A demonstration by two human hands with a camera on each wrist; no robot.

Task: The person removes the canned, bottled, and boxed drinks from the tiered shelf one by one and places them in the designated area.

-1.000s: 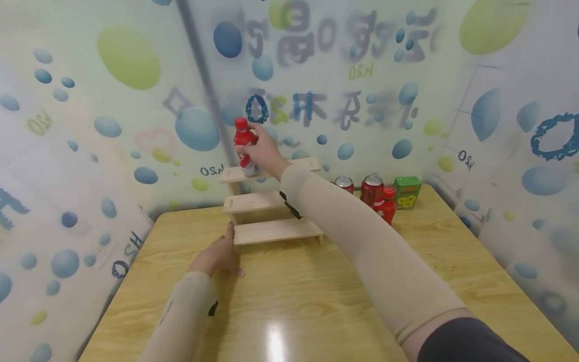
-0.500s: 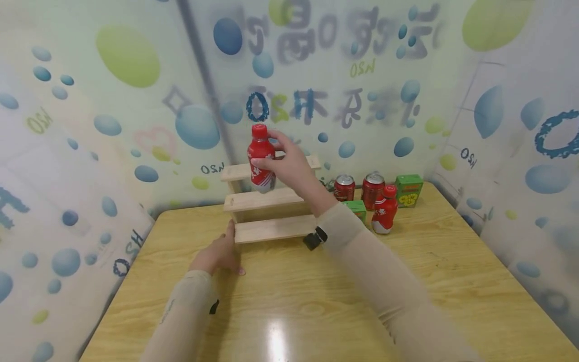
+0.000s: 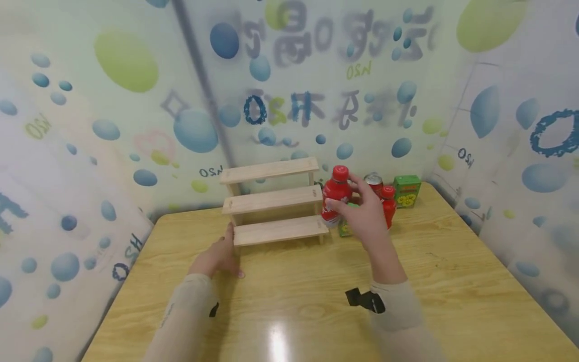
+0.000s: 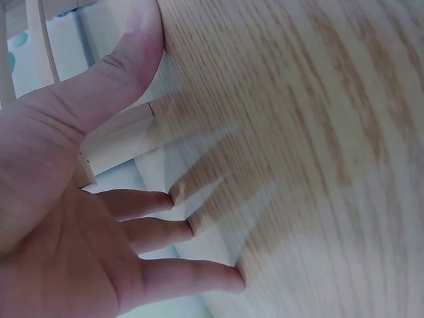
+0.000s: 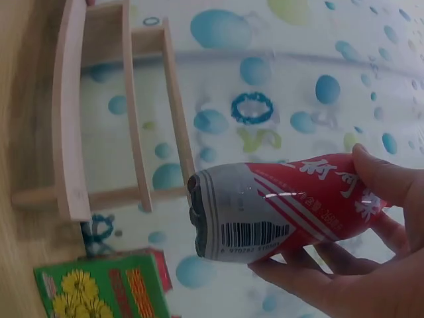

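Note:
My right hand [image 3: 364, 211] grips a red bottle [image 3: 336, 193] with a red cap, upright at the right end of a three-step wooden rack [image 3: 273, 201]. In the right wrist view the bottle [image 5: 285, 209] shows its barcode and dark underside, thumb on one side and fingers on the other. My left hand [image 3: 219, 256] is at the rack's left end, one finger against the lowest step. The left wrist view shows that left hand [image 4: 86, 218] with fingers extended and fingertips on the wooden table [image 4: 318, 132]. All three steps of the rack are bare.
To the right of the rack stand a green box [image 3: 346, 229], partly behind the right hand, a red can [image 3: 373, 182], a second red bottle [image 3: 388, 207] and another green box [image 3: 406, 191]. A patterned wall [image 3: 289, 75] rises directly behind the table.
The right hand has carried the red bottle off the rack's top step, rightward and down past the rack's right end. The left hand stays at the rack's left end.

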